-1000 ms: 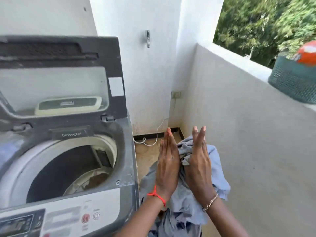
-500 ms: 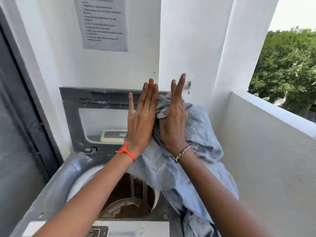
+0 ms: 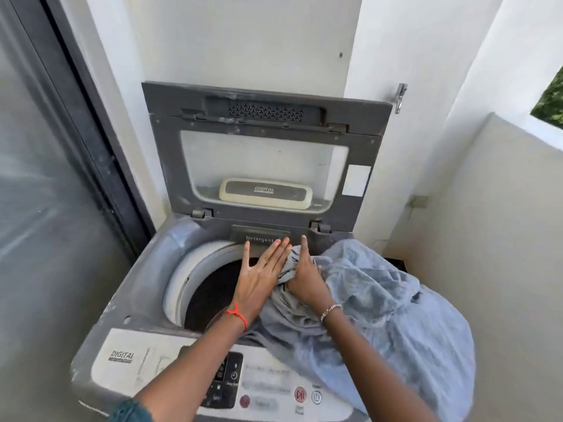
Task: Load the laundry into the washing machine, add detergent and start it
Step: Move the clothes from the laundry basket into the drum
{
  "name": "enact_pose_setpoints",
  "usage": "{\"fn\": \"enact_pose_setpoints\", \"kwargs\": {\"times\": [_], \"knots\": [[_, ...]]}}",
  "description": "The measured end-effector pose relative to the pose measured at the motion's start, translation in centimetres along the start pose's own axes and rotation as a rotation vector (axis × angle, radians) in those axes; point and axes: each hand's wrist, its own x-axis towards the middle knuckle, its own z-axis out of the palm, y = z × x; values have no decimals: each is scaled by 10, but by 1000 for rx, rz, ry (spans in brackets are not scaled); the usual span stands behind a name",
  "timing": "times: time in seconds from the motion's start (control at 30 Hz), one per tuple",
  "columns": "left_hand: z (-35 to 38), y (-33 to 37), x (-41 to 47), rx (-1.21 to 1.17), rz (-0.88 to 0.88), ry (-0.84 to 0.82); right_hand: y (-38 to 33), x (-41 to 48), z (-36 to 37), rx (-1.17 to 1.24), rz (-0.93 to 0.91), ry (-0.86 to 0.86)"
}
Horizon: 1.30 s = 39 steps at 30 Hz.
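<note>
A grey top-loading washing machine [image 3: 146, 287] stands in front of me with its lid [image 3: 265, 153] raised against the wall. Its dark drum [image 3: 213, 290] is open. A bundle of light blue laundry [image 3: 390, 315] is squeezed between my two flat palms over the drum's right side and spills across the machine's right edge. My left hand [image 3: 262, 275] presses the cloth from the left, fingers straight. My right hand [image 3: 304, 275] presses it from the right. A closed drawer marked Detergent [image 3: 259, 237] sits just beyond my fingertips. The control panel [image 3: 274, 388] runs along the front.
A dark-framed glass door [image 3: 61, 178] stands close on the left. A white parapet wall [image 3: 502, 239] closes the right side. A metal tap [image 3: 400, 97] juts from the wall behind the lid. A wall socket [image 3: 417, 202] sits low on the right.
My hands have carried the blue bundle from the floor side on the right up over the machine, then down onto the drum opening. My view has turned to face the machine.
</note>
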Motion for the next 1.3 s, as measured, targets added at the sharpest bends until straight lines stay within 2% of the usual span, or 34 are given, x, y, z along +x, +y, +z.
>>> {"fn": "enact_pose_setpoints", "kwargs": {"times": [0.03, 0.1, 0.17, 0.23, 0.27, 0.33, 0.47, 0.53, 0.67, 0.8, 0.93, 1.03, 1.13, 1.3], "knots": [[2, 0, 0, -22, -10, 6, 4, -4, -13, 84, 5, -91], [-2, -1, 5, -54, -24, 40, 16, -23, -48, 171, -29, -162], [-10, -3, 14, -48, -17, 69, 38, -55, -80, -92, -26, -133], [-17, -3, 22, -40, -9, 82, 70, -85, -100, -435, 95, -59], [-18, -2, 25, -46, -8, 89, 83, -96, -103, -473, 164, -64], [-17, 4, 28, -56, 9, 113, 107, -101, -94, -367, 203, -76], [-20, 11, 26, -130, 82, 131, 120, -95, -82, -249, 50, -19], [-25, 16, 23, -196, 200, 84, 119, -95, -79, -254, 10, -9], [-53, 49, 27, -342, 410, 43, 123, -93, -69, -261, 56, 24], [-50, 90, 42, -284, 583, -25, 128, -91, -61, -319, 48, 29], [-30, 110, 43, -238, 566, -141, 125, -94, -54, -316, 45, 51], [-22, 119, 37, -327, 512, -173, 122, -95, -46, -364, -72, 190], [-22, 119, 35, -410, 458, -245, 116, -90, -40, -330, -82, 306], [-34, 96, 34, -404, 388, -81, 73, -78, -49, -393, -126, 424]]}}
